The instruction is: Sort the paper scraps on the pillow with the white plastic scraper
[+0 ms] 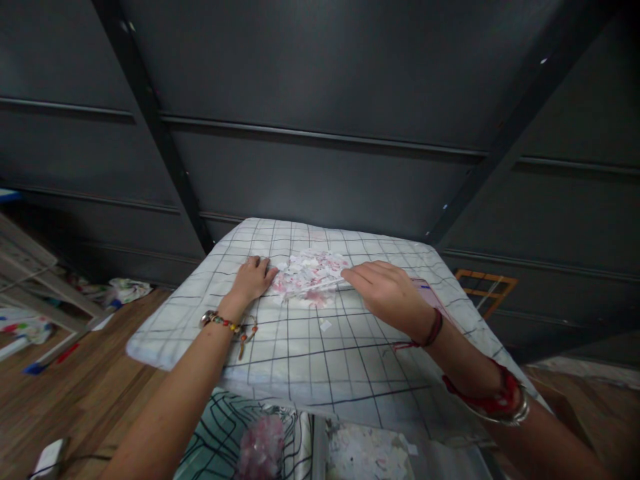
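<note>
your right hand (385, 288) pinches the right end of a pale strip (319, 287) across the near part of the paper scraps (311, 267); your left hand (251, 280), fingers loosely spread, rests at their left edge; the strip looks light and stiffish, best held at an end.

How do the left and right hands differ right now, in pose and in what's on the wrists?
The left hand lies on the checked cloth, fingers extended; the right hand is curled, apparently pinching a thin pale strip.
The left wrist wears a multicoloured beaded bracelet; the right has red bands and a silver-coloured bangle.
Both are bare, beside the white-and-pink scraps.
</note>
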A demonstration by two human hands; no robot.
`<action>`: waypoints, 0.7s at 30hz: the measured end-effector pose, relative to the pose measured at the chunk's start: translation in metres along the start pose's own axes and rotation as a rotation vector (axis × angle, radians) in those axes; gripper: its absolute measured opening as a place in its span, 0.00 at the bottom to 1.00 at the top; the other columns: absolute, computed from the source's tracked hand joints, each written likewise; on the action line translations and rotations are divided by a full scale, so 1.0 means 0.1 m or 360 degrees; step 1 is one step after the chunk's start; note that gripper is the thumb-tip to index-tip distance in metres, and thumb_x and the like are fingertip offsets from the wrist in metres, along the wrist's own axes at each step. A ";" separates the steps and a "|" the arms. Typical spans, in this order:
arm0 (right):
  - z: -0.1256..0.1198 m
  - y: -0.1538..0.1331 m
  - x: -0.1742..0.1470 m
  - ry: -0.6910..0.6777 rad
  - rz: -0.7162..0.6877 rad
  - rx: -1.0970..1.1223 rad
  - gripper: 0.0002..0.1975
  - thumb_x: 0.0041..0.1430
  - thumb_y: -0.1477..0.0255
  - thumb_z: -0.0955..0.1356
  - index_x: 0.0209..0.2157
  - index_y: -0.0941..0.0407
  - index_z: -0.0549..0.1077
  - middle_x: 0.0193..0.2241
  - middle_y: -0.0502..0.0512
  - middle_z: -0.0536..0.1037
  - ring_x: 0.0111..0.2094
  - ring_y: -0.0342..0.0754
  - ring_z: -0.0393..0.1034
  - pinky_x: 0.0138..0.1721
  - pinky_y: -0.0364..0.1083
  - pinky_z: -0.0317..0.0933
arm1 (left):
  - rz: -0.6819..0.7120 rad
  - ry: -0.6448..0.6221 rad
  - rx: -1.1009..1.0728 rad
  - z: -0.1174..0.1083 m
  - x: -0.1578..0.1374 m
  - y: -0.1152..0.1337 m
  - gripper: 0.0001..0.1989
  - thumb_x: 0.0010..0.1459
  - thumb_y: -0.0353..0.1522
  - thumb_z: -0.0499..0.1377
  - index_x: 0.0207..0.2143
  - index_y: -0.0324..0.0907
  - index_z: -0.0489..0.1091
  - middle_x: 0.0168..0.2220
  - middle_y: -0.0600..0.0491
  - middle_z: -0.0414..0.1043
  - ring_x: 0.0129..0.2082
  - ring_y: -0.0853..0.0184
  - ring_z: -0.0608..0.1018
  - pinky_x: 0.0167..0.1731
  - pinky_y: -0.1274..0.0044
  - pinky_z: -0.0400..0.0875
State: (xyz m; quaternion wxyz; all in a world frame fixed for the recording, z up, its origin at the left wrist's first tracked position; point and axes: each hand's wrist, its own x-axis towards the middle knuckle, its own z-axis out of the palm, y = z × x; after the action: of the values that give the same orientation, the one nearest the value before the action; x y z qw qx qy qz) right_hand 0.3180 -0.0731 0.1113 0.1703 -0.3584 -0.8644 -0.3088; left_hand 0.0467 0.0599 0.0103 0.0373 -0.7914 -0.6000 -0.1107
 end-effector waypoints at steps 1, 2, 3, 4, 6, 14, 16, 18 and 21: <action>0.01 -0.01 0.02 0.0003 -0.0003 -0.0005 0.15 0.59 0.85 0.58 0.33 0.58 0.74 0.27 0.54 0.77 0.27 0.45 0.65 0.30 0.45 0.54 | 0.0006 0.0001 0.0000 0.00 0.00 0.00 0.20 0.65 0.40 0.47 0.51 0.38 0.66 0.54 0.41 0.66 0.55 0.57 0.68 0.52 0.68 0.64; 0.02 -0.01 0.04 0.0005 -0.0008 -0.0007 0.15 0.58 0.85 0.58 0.33 0.58 0.74 0.27 0.54 0.77 0.27 0.45 0.65 0.30 0.45 0.54 | 0.0011 0.0001 -0.0005 0.01 0.00 0.00 0.20 0.65 0.40 0.47 0.51 0.39 0.66 0.54 0.41 0.66 0.55 0.57 0.68 0.53 0.67 0.64; 0.02 -0.02 0.05 0.0004 -0.0011 -0.0008 0.15 0.58 0.85 0.58 0.34 0.59 0.74 0.27 0.54 0.77 0.27 0.45 0.65 0.30 0.45 0.54 | 0.0010 0.0003 -0.0016 0.01 0.01 -0.01 0.19 0.65 0.40 0.47 0.51 0.39 0.66 0.53 0.41 0.66 0.55 0.57 0.68 0.52 0.67 0.64; 0.02 -0.03 0.06 0.0000 -0.0014 -0.0004 0.15 0.58 0.86 0.58 0.34 0.59 0.74 0.27 0.54 0.77 0.27 0.45 0.65 0.30 0.45 0.54 | 0.0002 0.0008 -0.0031 0.01 0.01 -0.01 0.19 0.65 0.40 0.47 0.51 0.39 0.66 0.53 0.42 0.67 0.55 0.57 0.68 0.52 0.67 0.64; 0.00 -0.04 0.06 -0.0012 -0.0016 0.0010 0.16 0.58 0.86 0.58 0.33 0.59 0.74 0.26 0.54 0.77 0.26 0.45 0.65 0.30 0.46 0.54 | -0.0022 0.0012 -0.0049 0.01 0.01 0.00 0.20 0.65 0.40 0.48 0.52 0.39 0.67 0.53 0.42 0.67 0.54 0.57 0.69 0.52 0.67 0.64; -0.19 0.05 -0.25 -0.0032 0.0118 -0.0072 0.16 0.54 0.87 0.58 0.33 0.58 0.74 0.28 0.54 0.78 0.28 0.46 0.67 0.33 0.45 0.56 | 0.0015 -0.0043 0.0076 -0.02 0.00 0.01 0.23 0.66 0.42 0.44 0.55 0.37 0.64 0.54 0.40 0.65 0.55 0.57 0.68 0.52 0.68 0.64; -0.20 0.07 -0.31 -0.0100 0.0125 -0.0106 0.17 0.53 0.88 0.58 0.34 0.58 0.73 0.28 0.53 0.78 0.27 0.46 0.67 0.32 0.46 0.56 | 0.0006 -0.0041 0.0070 -0.02 0.00 0.01 0.23 0.66 0.41 0.44 0.55 0.37 0.64 0.54 0.40 0.66 0.55 0.56 0.68 0.52 0.67 0.64; -0.19 0.07 -0.33 -0.0137 0.0123 -0.0111 0.17 0.52 0.88 0.58 0.33 0.57 0.73 0.27 0.53 0.77 0.26 0.46 0.66 0.32 0.46 0.55 | -0.0009 -0.0045 0.0060 -0.02 0.00 0.01 0.24 0.66 0.41 0.44 0.56 0.36 0.64 0.55 0.39 0.65 0.56 0.56 0.68 0.53 0.67 0.63; -0.20 0.00 -0.29 -0.0097 0.0116 -0.0090 0.17 0.52 0.88 0.58 0.32 0.57 0.73 0.26 0.52 0.77 0.26 0.44 0.65 0.32 0.45 0.54 | -0.0008 -0.0049 0.0064 -0.02 -0.01 0.01 0.24 0.66 0.41 0.44 0.56 0.36 0.64 0.55 0.39 0.64 0.56 0.56 0.67 0.53 0.68 0.63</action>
State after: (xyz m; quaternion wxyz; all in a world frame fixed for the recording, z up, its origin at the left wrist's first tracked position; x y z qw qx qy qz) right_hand 0.3392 -0.1009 0.1112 0.1448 -0.4037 -0.8464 -0.3156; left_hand 0.0472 0.0585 0.0124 0.0437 -0.7906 -0.6046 -0.0865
